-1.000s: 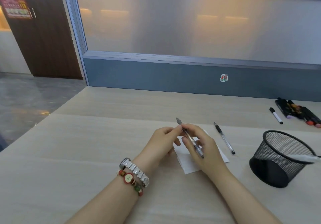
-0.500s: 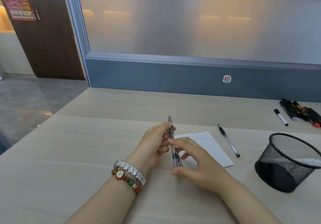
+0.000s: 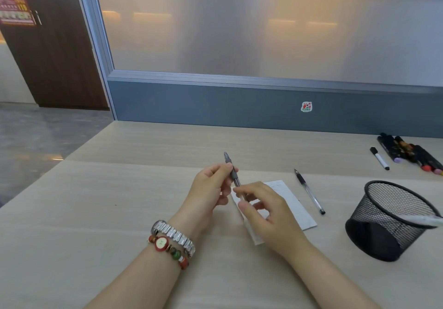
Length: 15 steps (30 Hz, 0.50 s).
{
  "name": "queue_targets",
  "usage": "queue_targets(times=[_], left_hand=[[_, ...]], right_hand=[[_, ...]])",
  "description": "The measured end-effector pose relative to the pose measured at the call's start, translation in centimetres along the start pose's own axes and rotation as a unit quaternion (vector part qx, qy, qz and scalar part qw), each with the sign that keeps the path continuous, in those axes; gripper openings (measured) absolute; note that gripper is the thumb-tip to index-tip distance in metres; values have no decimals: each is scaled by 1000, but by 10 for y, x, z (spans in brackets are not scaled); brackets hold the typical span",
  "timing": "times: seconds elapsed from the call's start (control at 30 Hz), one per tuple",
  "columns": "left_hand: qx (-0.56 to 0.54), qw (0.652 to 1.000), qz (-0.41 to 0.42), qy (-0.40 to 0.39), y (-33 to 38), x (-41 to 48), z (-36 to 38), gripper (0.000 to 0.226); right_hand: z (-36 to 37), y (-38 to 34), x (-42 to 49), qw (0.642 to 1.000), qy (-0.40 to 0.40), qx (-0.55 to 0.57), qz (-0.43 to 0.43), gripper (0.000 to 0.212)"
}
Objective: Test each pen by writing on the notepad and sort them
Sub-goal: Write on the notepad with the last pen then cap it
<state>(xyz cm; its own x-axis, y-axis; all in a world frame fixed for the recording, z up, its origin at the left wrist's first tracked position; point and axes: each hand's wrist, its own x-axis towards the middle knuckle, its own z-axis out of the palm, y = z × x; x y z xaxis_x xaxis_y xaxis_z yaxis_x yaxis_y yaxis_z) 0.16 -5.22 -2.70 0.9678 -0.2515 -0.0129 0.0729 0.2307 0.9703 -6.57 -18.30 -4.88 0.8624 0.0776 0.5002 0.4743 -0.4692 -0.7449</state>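
The pale wooden tabletop (image 3: 119,212) bears a white notepad (image 3: 294,203). The left hand (image 3: 208,188) and right hand (image 3: 268,215) together pinch a clear grey-gripped pen (image 3: 233,173) above it

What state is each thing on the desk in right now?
Pen: held above the notepad, tip pointing away.
Left hand: pinches the pen's grip.
Right hand: pinches its barrel.
Notepad: flat, partly hidden by the hands.
Second pen: lying beside the notepad, untouched.
Mesh cup: upright, white pen inside.
Markers: lying side by side, far right.

Open worktop (image 3: 100,212) stretches left; on the right a loose pen (image 3: 309,191), the mesh pen holder (image 3: 383,224) near and markers (image 3: 407,151) far crowd the way, partition (image 3: 215,102) behind.
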Motion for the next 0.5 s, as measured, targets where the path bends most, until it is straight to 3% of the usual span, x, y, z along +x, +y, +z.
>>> queue_targets(times=[0.1, 0.23, 0.33, 0.43, 0.5], left_hand=[[32, 999, 6, -10, -3, 0, 2, 18], [136, 990, 39, 10, -7, 1, -2, 13], [237, 968, 87, -9, -12, -2, 0, 14], [327, 934, 139, -41, -18, -8, 6, 17], [389, 903, 172, -53, -20, -11, 9, 16]], right_hand=[[3, 4, 1, 998, 39, -21, 34, 32], [-22, 12, 11, 984, 135, -107, 37, 24], [-57, 30, 14, 937, 194, -256, 141, 23], [-78, 46, 10, 875, 185, -364, 260, 33], [-80, 51, 8, 851, 162, -404, 294, 38]])
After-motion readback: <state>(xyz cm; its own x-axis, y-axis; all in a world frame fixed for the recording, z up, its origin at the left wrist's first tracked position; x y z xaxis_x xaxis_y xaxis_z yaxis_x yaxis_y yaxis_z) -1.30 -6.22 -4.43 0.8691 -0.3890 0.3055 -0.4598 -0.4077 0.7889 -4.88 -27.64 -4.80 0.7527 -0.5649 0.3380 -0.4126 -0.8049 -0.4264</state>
